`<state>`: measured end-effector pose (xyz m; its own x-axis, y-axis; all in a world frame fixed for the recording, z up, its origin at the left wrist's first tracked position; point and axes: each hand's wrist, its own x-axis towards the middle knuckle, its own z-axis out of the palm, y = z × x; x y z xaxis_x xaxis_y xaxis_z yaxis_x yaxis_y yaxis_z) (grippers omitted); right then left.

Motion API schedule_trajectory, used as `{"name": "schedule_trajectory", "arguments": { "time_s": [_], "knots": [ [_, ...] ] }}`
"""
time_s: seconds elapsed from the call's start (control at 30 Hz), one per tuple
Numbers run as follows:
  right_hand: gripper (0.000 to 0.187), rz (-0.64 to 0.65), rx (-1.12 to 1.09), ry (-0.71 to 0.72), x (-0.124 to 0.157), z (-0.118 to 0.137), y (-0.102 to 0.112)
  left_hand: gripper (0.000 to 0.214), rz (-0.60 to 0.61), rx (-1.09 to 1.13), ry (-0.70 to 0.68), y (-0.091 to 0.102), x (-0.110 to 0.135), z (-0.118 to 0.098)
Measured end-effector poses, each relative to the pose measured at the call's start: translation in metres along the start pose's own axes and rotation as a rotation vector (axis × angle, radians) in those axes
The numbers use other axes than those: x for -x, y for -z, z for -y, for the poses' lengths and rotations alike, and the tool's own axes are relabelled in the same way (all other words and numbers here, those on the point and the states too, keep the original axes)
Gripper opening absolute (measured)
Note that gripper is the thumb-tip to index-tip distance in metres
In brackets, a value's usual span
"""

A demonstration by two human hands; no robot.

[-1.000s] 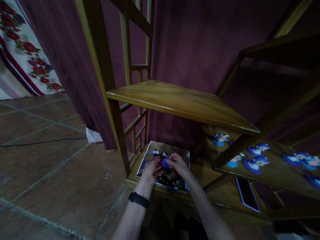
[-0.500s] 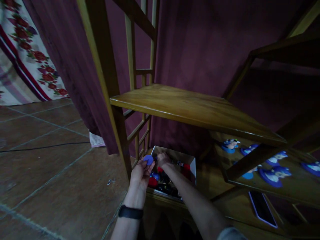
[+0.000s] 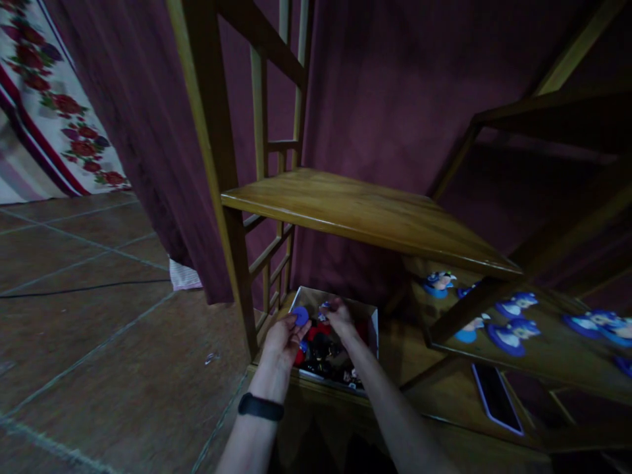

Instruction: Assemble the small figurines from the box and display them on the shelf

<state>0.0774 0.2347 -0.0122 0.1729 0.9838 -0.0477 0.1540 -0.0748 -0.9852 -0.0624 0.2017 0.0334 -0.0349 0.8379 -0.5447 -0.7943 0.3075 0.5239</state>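
Observation:
My left hand (image 3: 284, 339) is closed on a round purple disc (image 3: 301, 316), held over the left side of a white box (image 3: 374, 329). The disc looks like the bases under the figurines on the shelf. My right hand (image 3: 340, 317) pinches a small blue-and-white figurine (image 3: 324, 311) above the far part of the box. Inside the box lie red, black and blue small items (image 3: 320, 345), dim and hard to tell apart. The box stands on the lowest wooden shelf, below a bare-topped board.
A wooden shelf board (image 3: 365, 210) spans above the box, beside a wooden post (image 3: 212, 164). At right stand several figurines on round bases, such as a blue-haired one (image 3: 513, 334). A phone (image 3: 496, 398) lies on the lower shelf. A cable (image 3: 83, 288) crosses the floor.
My right hand has risen from within the box and now shows a small figurine in its fingers. The left hand still holds the purple disc. The view has shifted slightly right.

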Motion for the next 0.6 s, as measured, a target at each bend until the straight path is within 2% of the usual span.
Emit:
{"name": "schedule_trajectory", "arguments": {
  "time_s": [0.1, 0.2, 0.27, 0.33, 0.43, 0.5, 0.6],
  "knots": [
    [0.028, 0.075, -0.494, -0.119, 0.034, 0.004, 0.031, 0.017, 0.054, -0.029, 0.008, -0.005, 0.005, 0.012],
    [0.029, 0.002, -0.655, -0.16, 0.061, 0.01, 0.049, 0.015, 0.131, -0.077, 0.013, -0.008, 0.009, 0.025],
    [0.028, -0.079, -0.664, -0.106, 0.068, 0.014, 0.05, 0.013, 0.17, -0.106, 0.034, -0.01, 0.011, 0.035],
    [0.027, -0.146, -0.572, -0.015, 0.069, 0.016, 0.048, 0.01, 0.193, -0.122, 0.058, -0.011, 0.012, 0.043],
    [0.026, -0.217, -0.271, 0.104, 0.065, 0.014, 0.043, 0.007, 0.216, -0.124, 0.068, -0.015, 0.016, 0.052],
    [0.026, -0.247, -0.075, 0.155, 0.064, 0.012, 0.042, 0.007, 0.227, -0.119, 0.051, -0.017, 0.019, 0.056],
    [0.026, -0.257, 0.107, 0.191, 0.064, 0.01, 0.045, 0.008, 0.253, -0.129, 0.031, -0.02, 0.022, 0.058]
  ]
}}
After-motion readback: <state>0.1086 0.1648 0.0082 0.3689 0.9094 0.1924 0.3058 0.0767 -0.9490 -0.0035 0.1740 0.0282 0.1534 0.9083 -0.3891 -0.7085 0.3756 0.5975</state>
